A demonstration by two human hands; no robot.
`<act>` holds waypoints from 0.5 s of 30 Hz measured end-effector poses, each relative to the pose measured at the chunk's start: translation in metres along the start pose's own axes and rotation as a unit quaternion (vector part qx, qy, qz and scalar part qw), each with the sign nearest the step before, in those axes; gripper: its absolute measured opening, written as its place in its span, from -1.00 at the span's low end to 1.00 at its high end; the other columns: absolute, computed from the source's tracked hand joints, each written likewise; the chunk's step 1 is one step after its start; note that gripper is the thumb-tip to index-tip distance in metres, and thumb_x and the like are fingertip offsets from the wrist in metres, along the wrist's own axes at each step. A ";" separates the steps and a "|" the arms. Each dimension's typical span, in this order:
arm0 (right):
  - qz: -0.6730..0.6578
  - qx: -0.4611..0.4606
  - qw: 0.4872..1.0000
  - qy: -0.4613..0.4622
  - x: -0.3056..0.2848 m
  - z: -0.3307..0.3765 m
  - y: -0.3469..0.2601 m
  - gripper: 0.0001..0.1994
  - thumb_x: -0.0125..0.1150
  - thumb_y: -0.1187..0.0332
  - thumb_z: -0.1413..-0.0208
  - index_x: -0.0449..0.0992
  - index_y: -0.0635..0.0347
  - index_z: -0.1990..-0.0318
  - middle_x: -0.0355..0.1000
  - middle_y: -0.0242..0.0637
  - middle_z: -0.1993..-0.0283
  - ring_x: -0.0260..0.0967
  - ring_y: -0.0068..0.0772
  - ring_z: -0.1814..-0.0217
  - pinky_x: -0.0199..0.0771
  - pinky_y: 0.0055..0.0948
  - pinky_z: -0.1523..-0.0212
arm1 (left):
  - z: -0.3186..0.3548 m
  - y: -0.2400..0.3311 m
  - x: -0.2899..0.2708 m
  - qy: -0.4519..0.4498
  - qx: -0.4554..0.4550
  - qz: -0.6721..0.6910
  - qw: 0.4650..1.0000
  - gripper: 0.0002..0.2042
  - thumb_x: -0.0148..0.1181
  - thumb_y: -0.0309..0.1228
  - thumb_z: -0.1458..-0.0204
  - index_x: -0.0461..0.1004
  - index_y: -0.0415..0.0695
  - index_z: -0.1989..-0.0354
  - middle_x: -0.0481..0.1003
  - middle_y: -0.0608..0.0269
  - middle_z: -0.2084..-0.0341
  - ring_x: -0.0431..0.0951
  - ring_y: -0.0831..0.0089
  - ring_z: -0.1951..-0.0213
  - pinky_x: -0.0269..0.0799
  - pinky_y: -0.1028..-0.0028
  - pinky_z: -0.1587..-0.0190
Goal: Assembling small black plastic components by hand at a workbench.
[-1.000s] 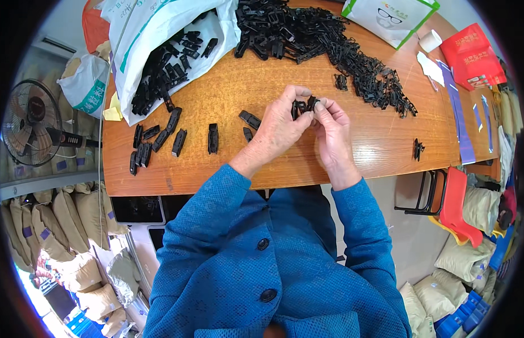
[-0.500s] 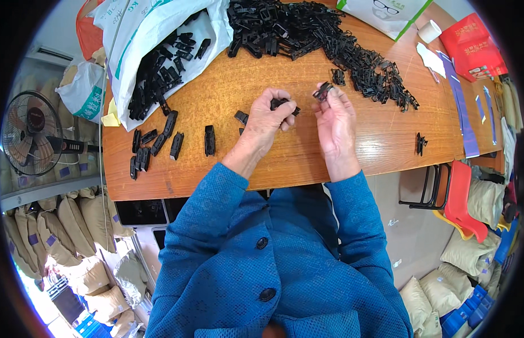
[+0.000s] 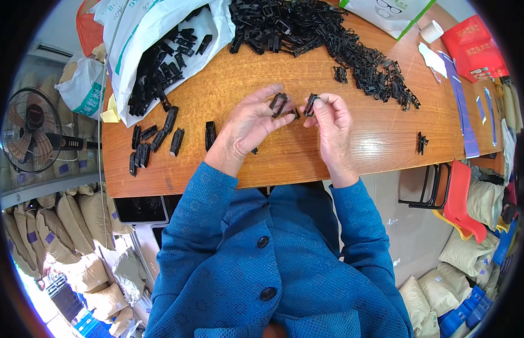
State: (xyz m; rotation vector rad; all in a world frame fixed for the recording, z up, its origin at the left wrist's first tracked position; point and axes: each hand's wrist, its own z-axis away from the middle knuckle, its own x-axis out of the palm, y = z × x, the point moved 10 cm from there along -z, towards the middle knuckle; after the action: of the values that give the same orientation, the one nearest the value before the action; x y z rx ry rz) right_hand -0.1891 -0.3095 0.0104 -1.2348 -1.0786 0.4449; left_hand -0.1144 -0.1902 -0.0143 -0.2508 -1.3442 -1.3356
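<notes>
My left hand (image 3: 248, 124) is raised over the wooden table, its thumb and fingers loosely around a small black plastic clip-like part (image 3: 279, 103). Facing it, my right hand (image 3: 332, 127) pinches another black plastic part (image 3: 310, 105) between thumb and fingers. A short gap separates the two parts; a further dark bit shows between the hands, too small to make out. Beside my left wrist a longer black piece (image 3: 210, 136) stands on the table. Beyond my right hand lies a single loose part (image 3: 340, 74).
A heap of black parts (image 3: 363, 67) spreads across the far side. At far left, an open white sack (image 3: 208, 62) holds more, with several pieces (image 3: 176, 142) before it. One part (image 3: 422, 143) lies at right, near a red bag (image 3: 473, 48) and a red chair (image 3: 460, 194).
My right hand has come left and lower, bringing its part close to my left hand. The left fingers have spread more around their part, and that hand has shifted slightly left.
</notes>
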 end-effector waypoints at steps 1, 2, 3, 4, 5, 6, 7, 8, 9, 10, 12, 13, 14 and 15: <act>0.000 0.000 1.000 -0.001 0.001 0.001 0.001 -0.91 0.06 0.41 -0.22 0.38 0.19 0.17 0.47 -0.28 0.21 0.43 -0.51 0.24 0.44 -0.59 0.40 | 0.002 -0.003 0.005 -0.019 -0.004 0.021 1.000 -0.58 -0.06 -0.63 -0.07 0.19 -0.36 -0.15 0.33 -0.17 -0.02 0.38 0.02 -0.10 0.38 0.16 -0.14; 0.005 -0.002 1.000 -0.004 0.002 0.002 0.002 -0.92 0.07 0.42 -0.22 0.39 0.19 0.18 0.46 -0.30 0.22 0.43 -0.53 0.25 0.43 -0.59 0.40 | 0.003 -0.004 0.007 -0.020 -0.003 0.021 1.000 -0.58 -0.06 -0.63 -0.07 0.19 -0.36 -0.15 0.33 -0.17 -0.02 0.38 0.02 -0.10 0.38 0.16 -0.14; 0.011 -0.005 1.000 -0.007 0.003 0.003 0.002 -0.92 0.07 0.42 -0.22 0.40 0.19 0.19 0.46 -0.31 0.23 0.42 -0.55 0.25 0.42 -0.60 0.39 | 0.004 -0.004 0.008 -0.013 0.008 0.001 1.000 -0.58 -0.03 -0.65 -0.05 0.20 -0.36 -0.14 0.36 -0.09 0.04 0.42 0.08 -0.05 0.40 0.19 -0.12; 0.010 -0.006 1.000 -0.007 0.003 0.003 0.001 -0.92 0.07 0.42 -0.22 0.40 0.19 0.19 0.46 -0.31 0.23 0.42 -0.55 0.25 0.42 -0.60 0.39 | 0.005 -0.003 0.008 -0.007 0.019 -0.020 1.000 -0.59 -0.01 -0.67 -0.04 0.20 -0.36 -0.12 0.40 0.00 0.09 0.47 0.14 0.00 0.42 0.23 -0.10; 0.023 -0.004 1.000 -0.003 0.001 0.003 0.001 -0.93 0.08 0.43 -0.21 0.41 0.20 0.20 0.46 -0.33 0.24 0.40 -0.58 0.27 0.40 -0.61 0.37 | 0.006 -0.003 0.009 -0.008 0.020 -0.021 1.000 -0.59 -0.01 -0.67 -0.04 0.20 -0.36 -0.12 0.40 0.00 0.09 0.47 0.14 0.00 0.42 0.23 -0.10; 0.036 -0.002 0.999 0.002 -0.001 0.004 0.001 -0.93 0.09 0.43 -0.21 0.42 0.21 0.20 0.45 -0.35 0.25 0.38 -0.61 0.28 0.38 -0.62 0.36 | 0.006 -0.002 0.007 -0.001 0.029 -0.042 0.999 -0.62 0.00 -0.64 -0.07 0.23 -0.36 -0.10 0.40 -0.01 0.08 0.49 0.16 0.03 0.45 0.30 -0.07; 0.035 -0.002 0.999 0.002 -0.003 0.005 0.002 -0.93 0.09 0.43 -0.21 0.42 0.21 0.20 0.45 -0.35 0.25 0.38 -0.61 0.28 0.38 -0.62 0.36 | 0.007 -0.002 0.005 0.006 0.038 -0.064 0.997 -0.65 0.02 -0.61 -0.10 0.25 -0.35 -0.09 0.41 -0.01 0.08 0.52 0.18 0.06 0.49 0.37 -0.03; 0.048 0.001 0.999 0.003 -0.005 0.006 0.004 -0.92 0.10 0.44 -0.20 0.43 0.21 0.20 0.45 -0.37 0.25 0.36 -0.63 0.28 0.36 -0.64 0.34 | 0.008 -0.003 0.005 0.005 0.038 -0.064 0.997 -0.65 0.02 -0.61 -0.10 0.25 -0.35 -0.09 0.41 -0.01 0.08 0.52 0.18 0.06 0.49 0.37 -0.03; 0.061 0.004 0.998 0.004 -0.006 0.007 0.005 -0.92 0.11 0.44 -0.19 0.44 0.22 0.19 0.45 -0.39 0.26 0.35 -0.66 0.28 0.34 -0.65 0.32 | 0.008 -0.005 0.005 0.008 0.040 -0.056 0.998 -0.68 0.03 -0.58 -0.12 0.27 -0.34 -0.07 0.42 0.00 0.09 0.53 0.21 0.09 0.51 0.40 0.01; 0.061 0.003 0.998 0.004 -0.006 0.009 0.005 -0.92 0.11 0.44 -0.19 0.44 0.22 0.19 0.45 -0.39 0.26 0.35 -0.66 0.28 0.34 -0.65 0.32 | 0.008 -0.007 0.005 0.010 0.042 -0.047 0.998 -0.70 0.04 -0.55 -0.14 0.29 -0.34 -0.05 0.43 0.01 0.10 0.54 0.24 0.11 0.53 0.43 0.04; 0.047 0.017 0.999 0.015 -0.006 0.013 0.008 -0.89 0.14 0.46 -0.18 0.46 0.24 0.16 0.44 -0.44 0.25 0.32 -0.69 0.27 0.33 -0.67 0.28 | 0.008 -0.012 0.007 0.007 0.041 -0.042 0.998 -0.71 0.05 -0.54 -0.14 0.31 -0.31 -0.03 0.45 0.05 0.12 0.55 0.27 0.13 0.54 0.45 0.08; 0.046 0.016 0.999 0.014 -0.006 0.014 0.007 -0.89 0.14 0.46 -0.18 0.46 0.24 0.16 0.44 -0.44 0.25 0.32 -0.69 0.27 0.33 -0.67 0.28 | 0.009 -0.013 0.009 0.004 0.040 -0.037 0.998 -0.72 0.07 -0.53 -0.14 0.32 -0.29 -0.02 0.47 0.08 0.15 0.56 0.30 0.15 0.55 0.47 0.12; 0.036 0.003 0.999 0.002 -0.003 0.015 0.004 -0.88 0.14 0.47 -0.17 0.47 0.24 0.15 0.44 -0.45 0.24 0.32 -0.69 0.26 0.34 -0.67 0.24 | 0.011 -0.013 0.010 0.004 0.041 -0.038 0.998 -0.72 0.07 -0.53 -0.14 0.32 -0.29 -0.02 0.47 0.08 0.15 0.56 0.30 0.15 0.55 0.47 0.12; 0.025 -0.009 1.000 -0.009 0.000 0.016 0.001 -0.87 0.15 0.48 -0.16 0.47 0.25 0.14 0.44 -0.46 0.24 0.32 -0.70 0.24 0.34 -0.66 0.21 | 0.012 -0.017 0.010 0.008 0.025 -0.054 0.998 -0.74 0.08 -0.51 -0.14 0.34 -0.26 0.00 0.48 0.12 0.17 0.57 0.33 0.16 0.55 0.50 0.17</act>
State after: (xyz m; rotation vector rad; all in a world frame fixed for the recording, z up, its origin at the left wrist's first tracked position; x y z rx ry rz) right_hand -0.2022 -0.3008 0.0086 -1.2783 -1.0716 0.4859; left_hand -0.1372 -0.1917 -0.0110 -0.1356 -1.3930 -1.3885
